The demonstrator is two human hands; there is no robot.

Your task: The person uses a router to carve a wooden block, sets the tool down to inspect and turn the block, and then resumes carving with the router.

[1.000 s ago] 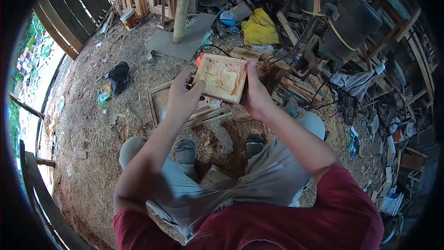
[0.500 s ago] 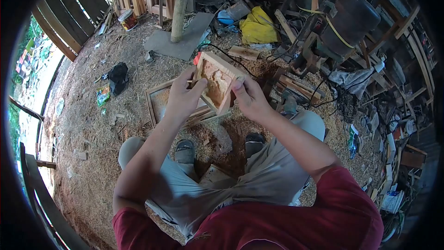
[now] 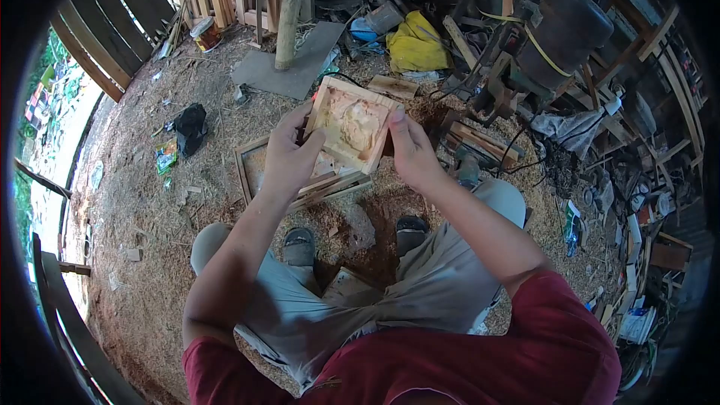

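Note:
A shallow square wooden box (image 3: 350,125) with a rough, hollowed inside is held up in front of me, its open face toward the camera. My left hand (image 3: 289,154) grips its left edge, thumb on the lower left corner. On the right edge, my right hand (image 3: 411,148) holds it near the upper right corner, thumb on the rim. Below and behind the box, a wooden frame (image 3: 244,174) lies on the ground, partly hidden by my left hand and the box.
Wood pieces (image 3: 480,142) lie to the right beside cables. A yellow cloth (image 3: 418,43), a grey sheet (image 3: 289,67) and a bamboo post (image 3: 289,19) are ahead. A black plastic bag (image 3: 191,127) lies left on the sawdust-covered ground. A dark machine (image 3: 566,30) stands at the upper right.
The box has turned from a slanted pose to face the camera more fully, showing more of its inside. Both hands still hold it, and my right hand has shifted slightly.

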